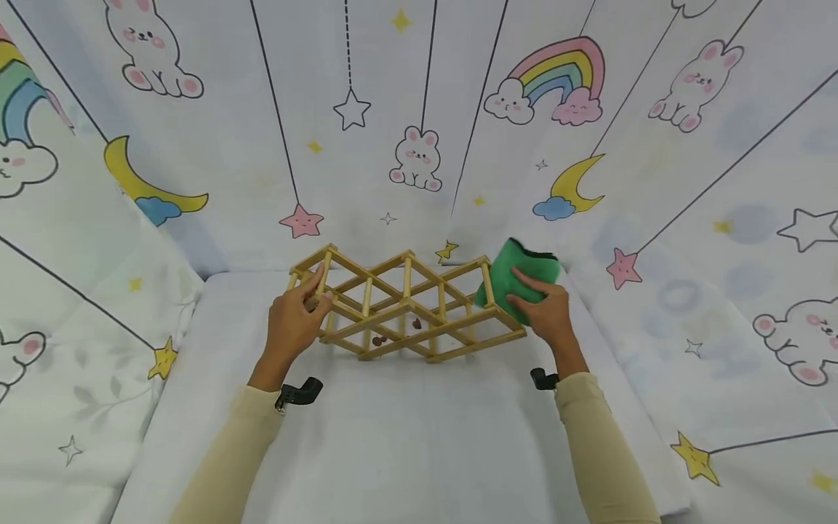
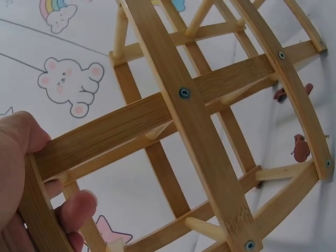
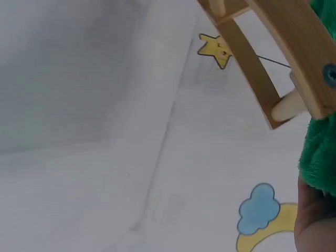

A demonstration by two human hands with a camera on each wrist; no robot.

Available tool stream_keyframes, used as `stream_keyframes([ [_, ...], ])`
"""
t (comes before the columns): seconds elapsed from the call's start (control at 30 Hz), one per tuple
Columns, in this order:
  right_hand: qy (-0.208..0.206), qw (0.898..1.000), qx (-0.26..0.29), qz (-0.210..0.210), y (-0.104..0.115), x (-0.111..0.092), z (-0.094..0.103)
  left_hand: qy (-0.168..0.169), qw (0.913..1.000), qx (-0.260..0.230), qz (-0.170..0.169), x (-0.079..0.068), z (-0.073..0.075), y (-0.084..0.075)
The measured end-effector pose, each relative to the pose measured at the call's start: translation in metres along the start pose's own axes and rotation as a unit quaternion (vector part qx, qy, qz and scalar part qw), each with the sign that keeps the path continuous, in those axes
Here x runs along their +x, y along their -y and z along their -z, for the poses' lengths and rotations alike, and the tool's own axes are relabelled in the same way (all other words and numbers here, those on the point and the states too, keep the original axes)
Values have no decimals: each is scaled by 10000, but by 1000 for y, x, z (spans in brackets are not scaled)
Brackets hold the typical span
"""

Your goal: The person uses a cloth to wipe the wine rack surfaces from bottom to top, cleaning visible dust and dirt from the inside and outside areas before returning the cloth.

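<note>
A folding wooden lattice rack (image 1: 406,303), jointed with dowels and screws, stretches across the back of the table in the head view. My left hand (image 1: 293,320) grips its left end, fingers and thumb around the end slats, as the left wrist view also shows. At the opposite end, my right hand (image 1: 552,311) holds a green plush cloth (image 1: 507,280) against the rack's end bars. The cloth (image 3: 320,152) shows only partly in the right wrist view, with the rack end in front of it. Part of the right hand's grip is hidden by the cloth.
Small reddish-brown pieces (image 1: 379,340) lie on the white table (image 1: 419,437) beneath the rack. Behind the table hangs a white backdrop (image 1: 366,167) printed with rabbits, stars and moons. A black wrist camera (image 1: 300,393) sits at the left sleeve, another (image 1: 543,379) at the right.
</note>
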State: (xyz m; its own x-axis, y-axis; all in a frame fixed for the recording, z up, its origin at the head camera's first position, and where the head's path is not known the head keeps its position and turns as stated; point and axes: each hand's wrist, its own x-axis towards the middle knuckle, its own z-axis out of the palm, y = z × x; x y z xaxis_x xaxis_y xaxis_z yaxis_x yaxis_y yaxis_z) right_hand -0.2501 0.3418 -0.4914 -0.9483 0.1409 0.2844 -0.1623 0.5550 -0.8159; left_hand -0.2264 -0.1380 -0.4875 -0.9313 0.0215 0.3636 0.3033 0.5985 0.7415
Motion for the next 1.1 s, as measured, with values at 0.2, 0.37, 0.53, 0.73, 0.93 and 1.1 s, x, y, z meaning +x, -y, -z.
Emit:
stream_keyframes([
  [0.2,-149,9978,-602,254,-3,11,-18,88,9994,307,-99,2,2,-1],
  [0.37,-2250,9739,227,207,-6,18,-23,259,9988,390,-103,3,-1,-4],
  [0.53,-2233,9691,741,735,23,15,-11,220,9985,499,-83,3,0,-6],
  [0.73,-404,9929,526,989,88,20,-24,3,9989,459,-110,1,6,-3],
  [0.93,452,9744,-1650,1460,106,30,-55,85,9992,385,-64,2,4,-3],
  [1.1,1111,9559,-2283,1478,111,41,-64,114,9992,378,25,2,3,-5],
])
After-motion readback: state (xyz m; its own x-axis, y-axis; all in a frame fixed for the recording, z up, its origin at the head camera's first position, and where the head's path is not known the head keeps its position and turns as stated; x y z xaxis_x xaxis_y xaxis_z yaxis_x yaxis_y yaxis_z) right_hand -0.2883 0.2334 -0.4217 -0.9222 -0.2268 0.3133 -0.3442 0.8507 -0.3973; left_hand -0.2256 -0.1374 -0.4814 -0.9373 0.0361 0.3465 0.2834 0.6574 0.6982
